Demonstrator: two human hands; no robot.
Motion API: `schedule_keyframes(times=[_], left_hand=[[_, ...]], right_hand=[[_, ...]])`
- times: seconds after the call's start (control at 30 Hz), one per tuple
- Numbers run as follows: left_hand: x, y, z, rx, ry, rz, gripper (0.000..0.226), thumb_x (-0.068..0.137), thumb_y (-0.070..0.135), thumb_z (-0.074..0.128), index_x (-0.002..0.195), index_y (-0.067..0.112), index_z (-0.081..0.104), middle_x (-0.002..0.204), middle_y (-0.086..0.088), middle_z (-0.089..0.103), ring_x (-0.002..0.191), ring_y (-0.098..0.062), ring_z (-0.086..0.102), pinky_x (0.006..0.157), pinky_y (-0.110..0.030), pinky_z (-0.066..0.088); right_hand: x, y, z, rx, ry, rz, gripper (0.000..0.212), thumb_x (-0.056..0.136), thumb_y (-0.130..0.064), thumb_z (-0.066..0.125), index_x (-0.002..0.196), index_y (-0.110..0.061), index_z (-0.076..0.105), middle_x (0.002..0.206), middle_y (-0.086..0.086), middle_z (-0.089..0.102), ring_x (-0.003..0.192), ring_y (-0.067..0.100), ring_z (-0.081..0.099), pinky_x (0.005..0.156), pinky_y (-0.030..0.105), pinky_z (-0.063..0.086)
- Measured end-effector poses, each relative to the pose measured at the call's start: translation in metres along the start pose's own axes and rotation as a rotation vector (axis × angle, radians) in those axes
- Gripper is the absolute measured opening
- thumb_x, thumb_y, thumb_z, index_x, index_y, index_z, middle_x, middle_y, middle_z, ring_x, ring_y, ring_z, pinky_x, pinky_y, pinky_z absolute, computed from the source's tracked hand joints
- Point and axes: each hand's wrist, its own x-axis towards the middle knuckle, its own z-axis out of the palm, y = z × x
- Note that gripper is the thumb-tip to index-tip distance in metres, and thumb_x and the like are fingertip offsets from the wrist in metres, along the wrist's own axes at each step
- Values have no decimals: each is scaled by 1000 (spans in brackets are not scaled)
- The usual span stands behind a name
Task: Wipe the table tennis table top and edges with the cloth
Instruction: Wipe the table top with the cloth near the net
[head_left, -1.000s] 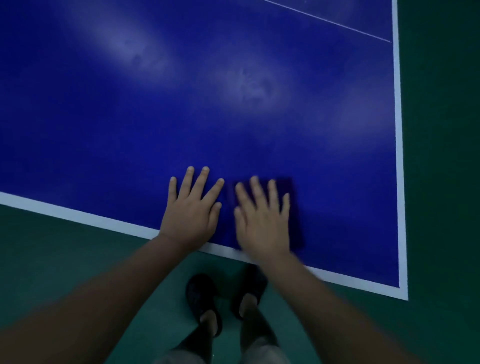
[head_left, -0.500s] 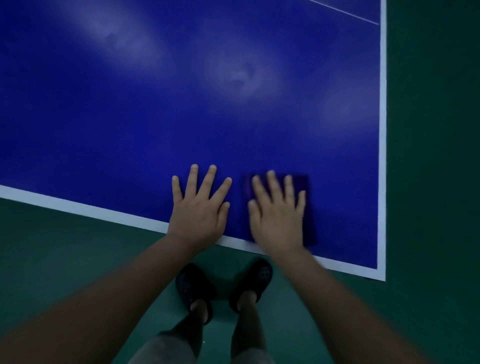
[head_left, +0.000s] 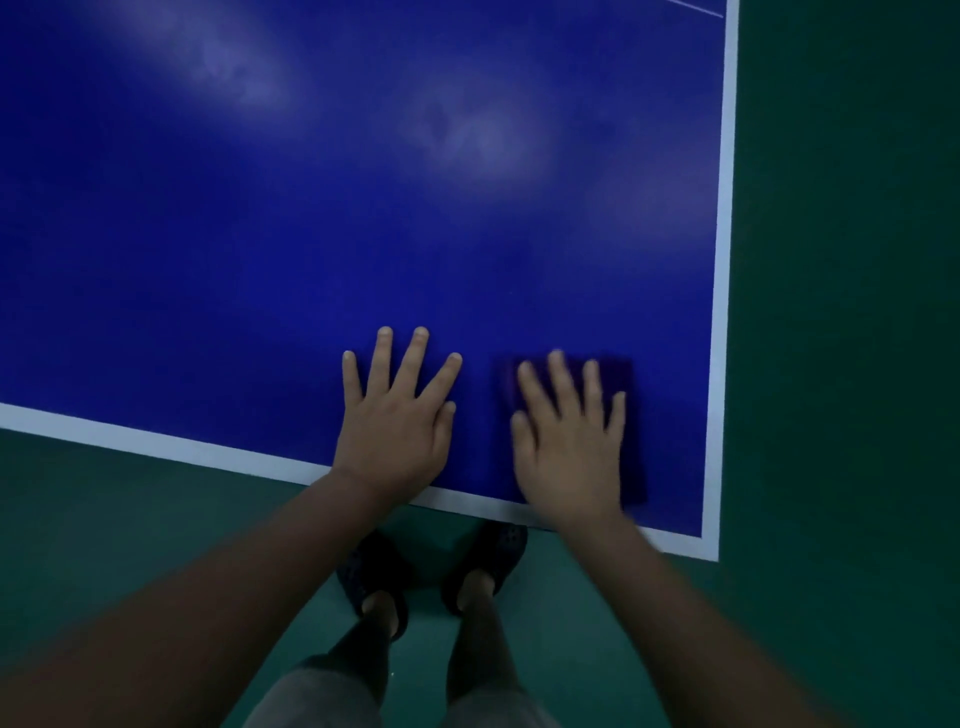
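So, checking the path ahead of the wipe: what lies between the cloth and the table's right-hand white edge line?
Only bare blue table top between cloth and white edge line, as the head view shows.

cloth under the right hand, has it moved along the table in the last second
Yes. The cloth has slid right, toward the table's right white edge line; the blue gap between them is narrower than before.
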Motion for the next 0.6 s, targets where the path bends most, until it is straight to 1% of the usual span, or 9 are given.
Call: schedule_keyframes(times=[0.07,0.1,0.17,0.23,0.33,0.4,0.5,0.53,0.6], left_hand=[[4,9,0,5,-4,14,55,101,47,22,153,31,29,164,-9,18,151,-37,4,118,-63,5],[7,13,0,9,-9,24,55,101,47,22,153,31,29,164,-9,18,151,-36,4,119,-62,5],[12,23,1,10,-18,36,55,101,47,21,153,31,30,164,-9,17,152,-35,3,119,-61,3],[15,31,2,5,-22,45,55,101,47,21,153,31,30,164,-8,17,152,-34,2,119,-61,2],[26,48,5,8,-26,46,55,101,47,22,153,32,28,164,-8,15,152,-34,1,119,-60,1],[31,57,7,4,-28,37,55,101,47,23,154,32,27,165,-8,14,152,-34,1,119,-60,1],[38,67,8,15,-28,31,55,101,47,24,154,32,26,165,-8,14,152,-34,1,119,-60,4],[39,68,8,20,-31,27,55,101,47,23,154,32,26,165,-8,13,152,-34,1,119,-60,4],[40,67,8,31,-38,24,56,100,49,21,154,33,25,165,-7,13,152,-33,0,119,-60,3]], right_hand=[[-43,20,5,-24,-21,-115,53,101,-50,29,152,-37,33,164,-6,21,153,29,15,121,57,9],[-55,40,5,-29,-29,-110,53,100,-50,30,150,-36,38,163,-6,23,152,30,19,120,57,12],[-54,82,-1,-33,-38,-5,55,98,-52,30,148,-34,45,161,-6,24,150,30,22,118,57,16],[-32,102,-10,-35,-37,133,60,97,-54,24,151,-34,40,163,-7,20,152,29,15,120,59,11],[15,89,-16,34,-34,277,63,96,-55,17,156,-38,24,167,-7,11,154,27,0,121,60,-1],[22,68,-13,25,-15,185,61,96,-52,25,155,-37,28,166,-3,18,153,32,7,119,62,4],[-21,66,-6,-28,-34,-123,55,97,-50,36,150,-36,39,162,-2,29,150,34,22,117,61,13],[-38,78,-5,-24,-53,-174,54,97,-51,37,150,-38,39,162,-4,29,150,32,23,118,60,14],[-50,107,-7,-11,-81,-162,54,97,-53,37,149,-40,39,162,-6,28,150,31,25,118,58,14]])
